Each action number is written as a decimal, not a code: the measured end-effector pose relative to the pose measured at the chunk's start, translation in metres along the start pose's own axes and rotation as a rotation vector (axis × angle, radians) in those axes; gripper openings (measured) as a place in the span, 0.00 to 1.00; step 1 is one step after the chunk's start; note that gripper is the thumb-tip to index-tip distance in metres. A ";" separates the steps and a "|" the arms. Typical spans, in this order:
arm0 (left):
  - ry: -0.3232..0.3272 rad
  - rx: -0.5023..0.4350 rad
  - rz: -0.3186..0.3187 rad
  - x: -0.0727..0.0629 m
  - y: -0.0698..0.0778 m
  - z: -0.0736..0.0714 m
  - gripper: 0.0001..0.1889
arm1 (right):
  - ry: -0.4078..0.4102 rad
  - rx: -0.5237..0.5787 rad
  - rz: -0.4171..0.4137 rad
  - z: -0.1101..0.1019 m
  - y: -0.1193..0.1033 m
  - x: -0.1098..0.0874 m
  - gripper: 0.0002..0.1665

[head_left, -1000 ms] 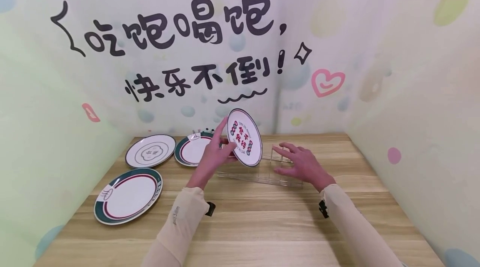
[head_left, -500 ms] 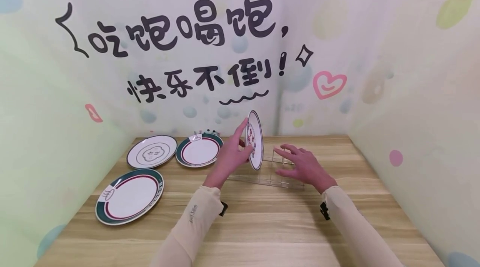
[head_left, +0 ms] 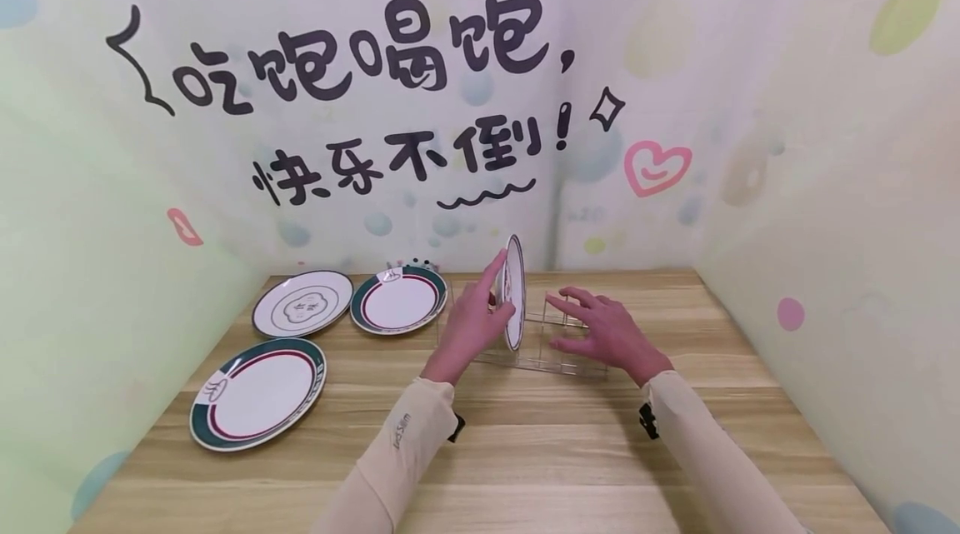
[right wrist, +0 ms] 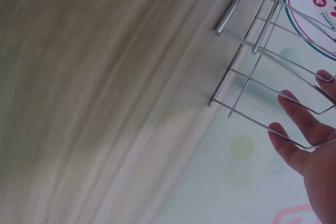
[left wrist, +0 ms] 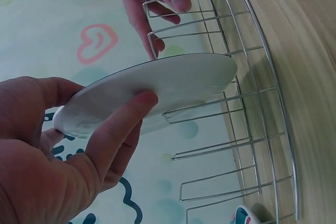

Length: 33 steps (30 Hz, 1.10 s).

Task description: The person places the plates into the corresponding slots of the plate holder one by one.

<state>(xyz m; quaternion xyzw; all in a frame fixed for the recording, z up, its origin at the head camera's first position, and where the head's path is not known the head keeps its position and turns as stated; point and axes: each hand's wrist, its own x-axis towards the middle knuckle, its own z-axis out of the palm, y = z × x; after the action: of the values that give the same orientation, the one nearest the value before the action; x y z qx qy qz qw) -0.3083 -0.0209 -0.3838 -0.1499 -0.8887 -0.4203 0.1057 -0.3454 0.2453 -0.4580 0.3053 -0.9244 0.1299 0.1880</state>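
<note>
My left hand (head_left: pixel 474 317) pinches a white plate (head_left: pixel 514 292) with a dark rim line and red print. It holds the plate on edge, nearly upright, over a wire dish rack (head_left: pixel 517 362). In the left wrist view, the plate's pale underside (left wrist: pixel 173 80) faces the camera, and its lower edge lies among the rack's wires; whether it rests on the base I cannot tell. My right hand (head_left: pixel 607 330) holds the rack's right end, thumb toward me and fingers behind the wire loops. Fingertips (right wrist: pixel 286 129) show against those wires in the right wrist view.
Left of the rack lie a green-rimmed plate (head_left: pixel 397 302), a white plate with a grey emblem (head_left: pixel 279 309) and a larger green-rimmed plate (head_left: pixel 258 401). All lie flat on the wooden table (head_left: pixel 525 459). Printed curtain walls (head_left: pixel 787 184) enclose the table's back and sides.
My left hand has moved right and slightly down with the plate. The plate has turned from facing me to nearly edge-on, and sits lower at the rack. The right hand stays put.
</note>
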 end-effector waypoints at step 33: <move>-0.059 -0.187 0.040 -0.031 -0.027 0.018 0.55 | 0.023 -0.010 -0.030 0.001 0.002 0.000 0.45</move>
<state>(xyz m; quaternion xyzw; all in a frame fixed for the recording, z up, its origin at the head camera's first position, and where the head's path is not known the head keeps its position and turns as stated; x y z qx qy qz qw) -0.2898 -0.0290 -0.4243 -0.1893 -0.8450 -0.4946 0.0735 -0.3471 0.2460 -0.4590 0.3165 -0.9182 0.1260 0.2020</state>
